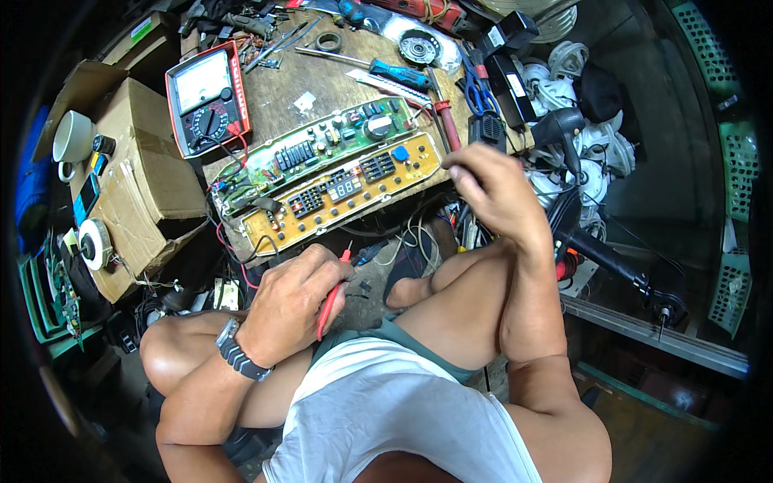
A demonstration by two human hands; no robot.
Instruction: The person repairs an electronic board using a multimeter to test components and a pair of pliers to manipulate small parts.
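Observation:
My left hand (290, 302), with a watch on its wrist, is closed around a red test probe (328, 312) whose tip points up, just in front of the workbench. My right hand (501, 197) is over the bench's right front edge, by the corner of a brown circuit board (302, 227). Its fingers are curled in; what they hold, if anything, is hidden. The brown board carries a digit display and lies along the front edge. Behind it is a green circuit board (326, 149) with a round knob. A red-cased analog multimeter (211, 121) with leads rests at the left.
Behind the boards lie a blue-handled screwdriver (400, 74), a cutter knife (388, 85), a tape roll (328, 41) and blue scissors (477, 92). A red-handled tool (448, 127) is near my right hand. Cardboard boxes (153, 153) stand left; a heat gun (558, 133) and white parts crowd the right.

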